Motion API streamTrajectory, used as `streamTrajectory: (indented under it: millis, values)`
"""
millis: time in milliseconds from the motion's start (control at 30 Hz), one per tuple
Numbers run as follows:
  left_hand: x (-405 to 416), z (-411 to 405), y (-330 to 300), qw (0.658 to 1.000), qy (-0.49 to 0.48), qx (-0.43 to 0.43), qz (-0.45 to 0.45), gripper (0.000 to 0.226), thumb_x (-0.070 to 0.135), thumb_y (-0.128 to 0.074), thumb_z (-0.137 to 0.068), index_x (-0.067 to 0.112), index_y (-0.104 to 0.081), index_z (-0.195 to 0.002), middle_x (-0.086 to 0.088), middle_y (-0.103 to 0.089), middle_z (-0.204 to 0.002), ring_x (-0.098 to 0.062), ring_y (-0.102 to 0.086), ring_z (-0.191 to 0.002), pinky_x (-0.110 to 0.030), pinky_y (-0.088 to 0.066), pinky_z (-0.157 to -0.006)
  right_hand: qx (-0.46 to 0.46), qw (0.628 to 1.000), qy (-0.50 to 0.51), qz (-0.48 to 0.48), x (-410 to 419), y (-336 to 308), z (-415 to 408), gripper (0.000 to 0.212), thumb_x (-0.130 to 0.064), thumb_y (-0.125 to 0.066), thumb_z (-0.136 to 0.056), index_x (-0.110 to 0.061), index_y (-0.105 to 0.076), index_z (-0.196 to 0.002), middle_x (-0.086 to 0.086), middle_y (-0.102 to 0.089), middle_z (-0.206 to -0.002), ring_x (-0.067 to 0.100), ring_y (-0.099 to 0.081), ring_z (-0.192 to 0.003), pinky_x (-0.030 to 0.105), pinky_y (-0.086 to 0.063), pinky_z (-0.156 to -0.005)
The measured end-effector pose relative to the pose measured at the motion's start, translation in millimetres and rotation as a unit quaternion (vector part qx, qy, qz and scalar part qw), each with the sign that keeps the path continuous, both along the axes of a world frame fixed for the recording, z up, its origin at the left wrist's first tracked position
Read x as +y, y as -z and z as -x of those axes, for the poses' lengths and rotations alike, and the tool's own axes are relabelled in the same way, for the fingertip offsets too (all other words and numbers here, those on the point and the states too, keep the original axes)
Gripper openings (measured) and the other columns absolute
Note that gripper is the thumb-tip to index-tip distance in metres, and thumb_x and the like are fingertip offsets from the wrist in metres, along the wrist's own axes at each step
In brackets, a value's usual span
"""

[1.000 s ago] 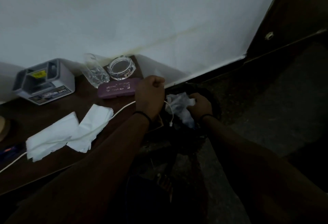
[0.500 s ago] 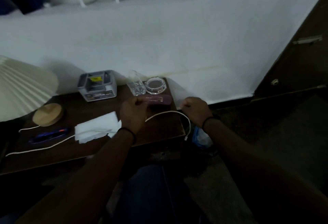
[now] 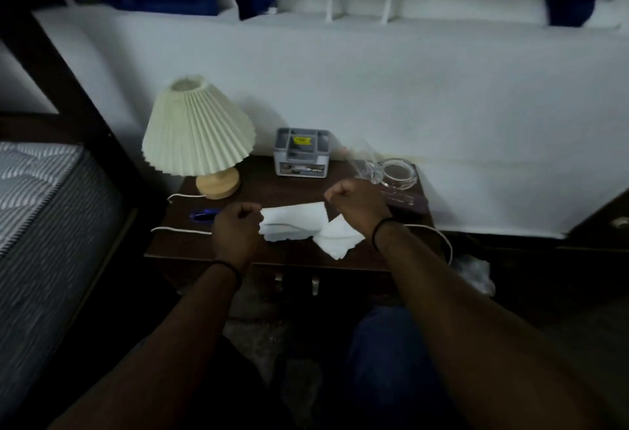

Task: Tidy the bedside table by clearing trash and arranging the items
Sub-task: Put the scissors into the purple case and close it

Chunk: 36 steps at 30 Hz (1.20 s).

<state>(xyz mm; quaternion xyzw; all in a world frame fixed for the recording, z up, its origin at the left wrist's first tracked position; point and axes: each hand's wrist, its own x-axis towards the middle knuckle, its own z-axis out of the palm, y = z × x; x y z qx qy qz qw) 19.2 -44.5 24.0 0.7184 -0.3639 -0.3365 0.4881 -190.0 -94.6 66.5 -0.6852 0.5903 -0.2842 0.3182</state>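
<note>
1. Head view: dark wooden worktop (image 3: 292, 187) against a white wall, with a bed (image 3: 37, 198) on the left.
2. Left hand (image 3: 236, 230) hovers over the front-left of the worktop, fingers curled in a fist. Nothing visible in it. It touches or overlaps the left edge of the white tissues (image 3: 299, 222).
3. Right hand (image 3: 354, 206) is raised above the worktop centre-right, also a fist, empty as far as the frame shows. Black band on each wrist.
4. The tissues lie flat at centre front, between the two hands, in two overlapping pieces.
5. White cable (image 3: 180, 230) runs along the front from the left edge under the tissues and loops off the right edge.
6. Blue pen (image 3: 204, 215) lies just left of the left hand.
7. Back row, left to right: lamp (image 3: 197, 133) with pleated shade, grey organiser box (image 3: 301, 153), clear glass (image 3: 362, 162), glass ashtray (image 3: 396, 174).
8. Purple case (image 3: 408, 203) sits in front of the ashtray, partly hidden by the right hand.
9. Crumpled white bag or paper (image 3: 474, 271) sits on the floor, right of the worktop. Too dim to tell which.
</note>
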Motion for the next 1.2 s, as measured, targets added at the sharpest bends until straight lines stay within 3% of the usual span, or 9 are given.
streamTrajectory:
  millis: [100, 200, 433, 500, 567, 667, 867, 1067, 1200]
  values:
    - [-5, -14, 12, 1.0, -0.02, 0.017, -0.002, 0.014, 0.008, -0.065, -0.083, 0.01, -0.074, -0.093, -0.011, -0.073, -0.098, -0.032, -0.068, -0.094, -0.05, -0.055, -0.089, -0.061, 0.996, 0.057, 0.02, 6, 21, -40, 0.014, -0.01, -0.062, -0.087, -0.009, -0.076, -0.088, 0.005, -0.074, -0.094, 0.019, -0.067, -0.094, 0.028, -0.051, -0.086]
    - [-13, -18, 19, 1.0, -0.019, 0.004, 0.001, 0.014, 0.01, -0.064, -0.084, 0.011, -0.074, -0.094, -0.008, -0.074, -0.099, -0.028, -0.068, -0.095, -0.048, -0.055, -0.09, -0.071, 0.991, 0.105, 0.047, 9, 39, -54, 0.016, -0.011, -0.06, -0.088, -0.012, -0.076, -0.089, 0.002, -0.074, -0.097, 0.015, -0.065, -0.096, 0.019, -0.044, -0.084]
    - [-30, -6, 38, 0.999, -0.017, -0.049, 0.001, 0.016, 0.016, -0.064, -0.087, 0.008, -0.075, -0.095, -0.012, -0.074, -0.097, -0.03, -0.069, -0.093, -0.047, -0.054, -0.088, -0.064, 0.976, 0.207, 0.035, -7, 65, -33, 0.015, -0.014, -0.059, -0.09, -0.013, -0.074, -0.093, 0.001, -0.074, -0.099, 0.016, -0.066, -0.097, 0.023, -0.044, -0.087]
    - [-35, 1, 41, 1.0, -0.018, 0.0, 0.003, 0.013, 0.016, -0.063, -0.087, 0.009, -0.073, -0.091, -0.012, -0.073, -0.089, -0.03, -0.07, -0.081, -0.046, -0.059, -0.073, -0.075, 0.97, 0.226, 0.041, -13, 69, -28, 0.015, -0.013, -0.06, -0.088, -0.014, -0.074, -0.09, 0.0, -0.074, -0.096, 0.016, -0.066, -0.094, 0.023, -0.045, -0.085]
    - [-39, 8, 42, 0.999, -0.018, 0.044, 0.023, 0.008, 0.014, -0.063, -0.087, 0.012, -0.071, -0.086, -0.007, -0.071, -0.079, -0.019, -0.066, -0.061, -0.033, -0.053, -0.048, -0.094, 0.964, 0.247, 0.045, -21, 72, -23, 0.015, -0.012, -0.06, -0.087, -0.015, -0.075, -0.089, -0.001, -0.074, -0.093, 0.015, -0.067, -0.09, 0.025, -0.049, -0.085]
    - [-46, 12, 44, 0.996, -0.034, 0.075, 0.038, 0.011, 0.009, -0.063, -0.087, 0.018, -0.069, -0.083, -0.004, -0.07, -0.074, -0.009, -0.06, -0.049, -0.024, -0.044, -0.039, -0.101, 0.955, 0.272, 0.062, -33, 75, -19, 0.015, -0.012, -0.062, -0.085, -0.017, -0.075, -0.088, -0.002, -0.074, -0.091, 0.014, -0.068, -0.088, 0.024, -0.049, -0.082]
    - [-54, 7, 51, 0.995, -0.034, 0.09, 0.038, 0.014, 0.012, -0.062, -0.091, 0.021, -0.067, -0.082, -0.003, -0.069, -0.072, -0.011, -0.059, -0.046, -0.022, -0.041, -0.035, -0.097, 0.954, 0.276, 0.07, -55, 88, -15, 0.015, -0.016, -0.063, -0.087, -0.014, -0.074, -0.097, 0.0, -0.074, -0.098, 0.015, -0.068, -0.095, 0.021, -0.047, -0.084]
    - [-59, 4, 55, 0.998, -0.02, 0.063, 0.011, 0.011, 0.018, -0.06, -0.093, 0.019, -0.069, -0.087, -0.004, -0.071, -0.074, -0.014, -0.059, -0.044, -0.022, -0.038, -0.035, -0.116, 0.959, 0.243, 0.085, -63, 97, -34, 0.019, -0.015, -0.063, -0.089, -0.01, -0.071, -0.105, 0.004, -0.073, -0.103, 0.018, -0.067, -0.099, 0.037, -0.053, -0.092]
    - [-58, 2, 54, 0.998, -0.017, 0.054, 0.008, 0.011, 0.018, -0.059, -0.094, 0.019, -0.069, -0.089, -0.006, -0.071, -0.077, -0.016, -0.06, -0.047, -0.022, -0.038, -0.035, -0.081, 0.971, 0.186, 0.128, -67, 97, -40, 0.029, -0.014, -0.061, -0.09, -0.012, -0.065, -0.119, 0.004, -0.069, -0.112, 0.017, -0.063, -0.104, 0.029, -0.049, -0.091]
